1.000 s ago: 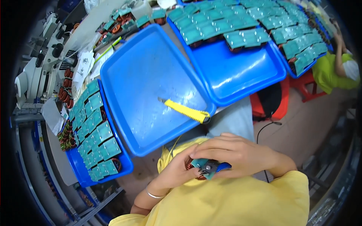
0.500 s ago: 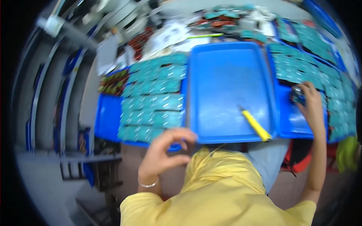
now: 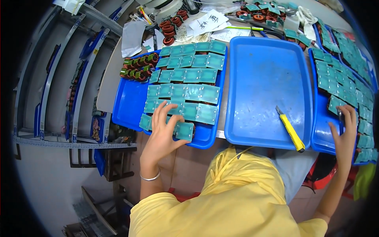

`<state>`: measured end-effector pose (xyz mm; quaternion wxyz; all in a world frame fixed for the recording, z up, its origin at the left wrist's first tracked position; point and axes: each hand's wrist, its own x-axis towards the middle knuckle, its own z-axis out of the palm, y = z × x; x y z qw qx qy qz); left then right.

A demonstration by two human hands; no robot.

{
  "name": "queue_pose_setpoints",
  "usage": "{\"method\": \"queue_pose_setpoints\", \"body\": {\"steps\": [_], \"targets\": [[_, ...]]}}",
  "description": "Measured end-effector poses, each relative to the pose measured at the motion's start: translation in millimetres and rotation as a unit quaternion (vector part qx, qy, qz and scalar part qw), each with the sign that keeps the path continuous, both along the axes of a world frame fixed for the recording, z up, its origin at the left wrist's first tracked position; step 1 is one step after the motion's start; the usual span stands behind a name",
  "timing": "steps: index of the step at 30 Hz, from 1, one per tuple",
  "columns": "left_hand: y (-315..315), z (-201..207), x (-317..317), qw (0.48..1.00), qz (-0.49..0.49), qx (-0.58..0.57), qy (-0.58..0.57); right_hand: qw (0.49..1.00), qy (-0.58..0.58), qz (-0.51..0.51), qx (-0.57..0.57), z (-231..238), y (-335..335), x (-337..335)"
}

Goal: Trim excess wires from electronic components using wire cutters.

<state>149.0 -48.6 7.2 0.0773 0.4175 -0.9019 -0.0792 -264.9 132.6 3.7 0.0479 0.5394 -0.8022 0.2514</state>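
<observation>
On the left, my left hand (image 3: 160, 134) closes round a teal square board with a copper coil under it (image 3: 184, 131), at the near edge of a blue tray (image 3: 203, 141). The thumb is at its lower edge, the index finger at its top. Rows of similar teal boards (image 3: 179, 91) fill that tray. At the right, my right hand (image 3: 346, 128) is bent over another blue tray (image 3: 324, 136), with a dark piece (image 3: 340, 117) seen edge-on between fingers and thumb. A teal board (image 3: 334, 103) lies just beyond those fingers.
Between them lies a blue tray (image 3: 268, 71) holding a yellow utility knife (image 3: 291, 132), blade out. Bare coils (image 3: 139, 67) sit at the left tray's edge. Papers (image 3: 207, 23), a green-yellow stick (image 3: 246, 28) and loose coils (image 3: 169, 31) are behind. Shelves (image 3: 75, 87) stand left.
My left hand has moved from off the tray's near edge onto a teal-topped coil. My right hand has shifted slightly nearer, still with a dark piece. The view has swung left and sharpened.
</observation>
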Motion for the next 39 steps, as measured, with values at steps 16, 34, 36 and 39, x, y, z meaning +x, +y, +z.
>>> {"method": "queue_pose_setpoints", "body": {"steps": [16, 34, 36, 39], "targets": [[21.7, 14.8, -128.1, 0.828, -0.31, 0.29, 0.365, 0.521, -0.825, 0.216, 0.017, 4.3, -21.1, 121.5], [84.5, -17.3, -178.6, 0.53, -0.13, 0.624, 0.559, 0.869, -0.398, 0.109, -0.273, -20.4, -9.3, 126.1], [81.3, -9.5, -179.5, 0.515, 0.005, 0.706, 0.487, 0.906, -0.339, 0.122, -0.222, -6.0, -4.4, 115.6], [75.6, -21.4, -173.8, 0.538, -0.038, 0.675, 0.504, 0.884, -0.359, 0.199, -0.223, -4.1, 8.8, 97.5]]}}
